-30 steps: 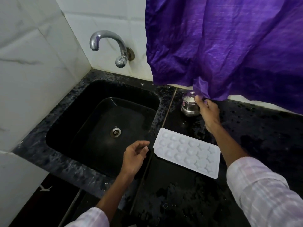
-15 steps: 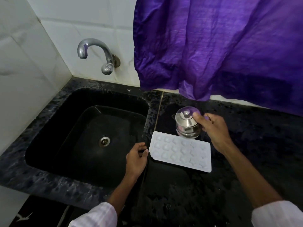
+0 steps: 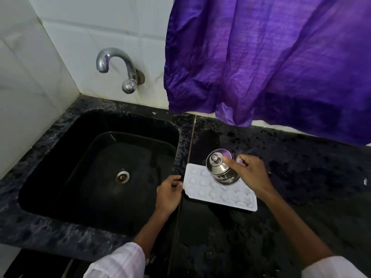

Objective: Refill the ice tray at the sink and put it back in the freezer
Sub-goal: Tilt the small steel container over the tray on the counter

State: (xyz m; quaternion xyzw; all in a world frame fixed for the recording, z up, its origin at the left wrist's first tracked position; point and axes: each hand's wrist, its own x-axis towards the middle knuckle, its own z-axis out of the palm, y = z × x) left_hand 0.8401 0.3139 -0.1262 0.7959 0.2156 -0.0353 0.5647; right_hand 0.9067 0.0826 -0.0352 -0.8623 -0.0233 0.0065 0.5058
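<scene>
A white ice tray [image 3: 224, 195] lies flat on the black counter just right of the sink, its several pockets facing up. My left hand [image 3: 168, 194] grips the tray's left edge with thumb and fingers. My right hand [image 3: 250, 174] holds a small lidded steel jug [image 3: 219, 167] by its handle, tilted over the tray's far left pockets. No water stream is visible from the jug. The chrome tap [image 3: 120, 71] sticks out of the tiled wall above the sink [image 3: 96, 169] and is not running.
A purple cloth [image 3: 271, 63] hangs over the back of the wet black granite counter [image 3: 301, 187]. White tiled walls close off the left and the back. The sink basin holds only its drain [image 3: 122, 176].
My right hand lifted the steel jug from the back of the counter and brought it over the tray. My left hand moved right and took hold of the tray's left edge.
</scene>
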